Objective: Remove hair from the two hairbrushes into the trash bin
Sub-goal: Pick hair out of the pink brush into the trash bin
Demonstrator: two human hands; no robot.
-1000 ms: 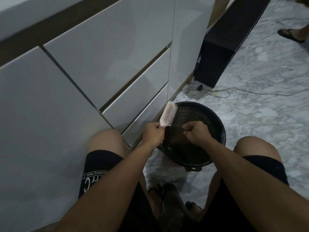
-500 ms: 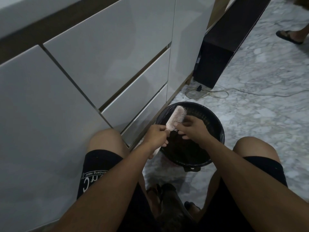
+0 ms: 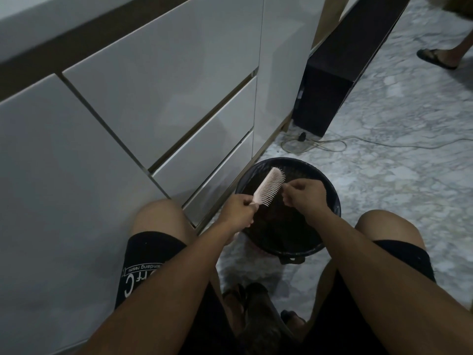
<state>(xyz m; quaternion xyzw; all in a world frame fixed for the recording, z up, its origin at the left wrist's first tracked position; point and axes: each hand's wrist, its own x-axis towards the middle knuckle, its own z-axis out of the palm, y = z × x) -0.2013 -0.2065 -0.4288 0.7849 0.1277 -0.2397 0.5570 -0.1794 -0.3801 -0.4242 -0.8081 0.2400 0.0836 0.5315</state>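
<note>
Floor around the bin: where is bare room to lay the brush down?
Bare marble floor lies right of the trash bin, short of the cable. A smaller patch lies between the bin and the feet. The cabinet side is tight.

Place: a home interior
Evidence: glossy white drawer fronts (image 3: 158, 106) at left; marble floor (image 3: 399, 175) at right; loose cable (image 3: 332, 144) at centre right
</note>
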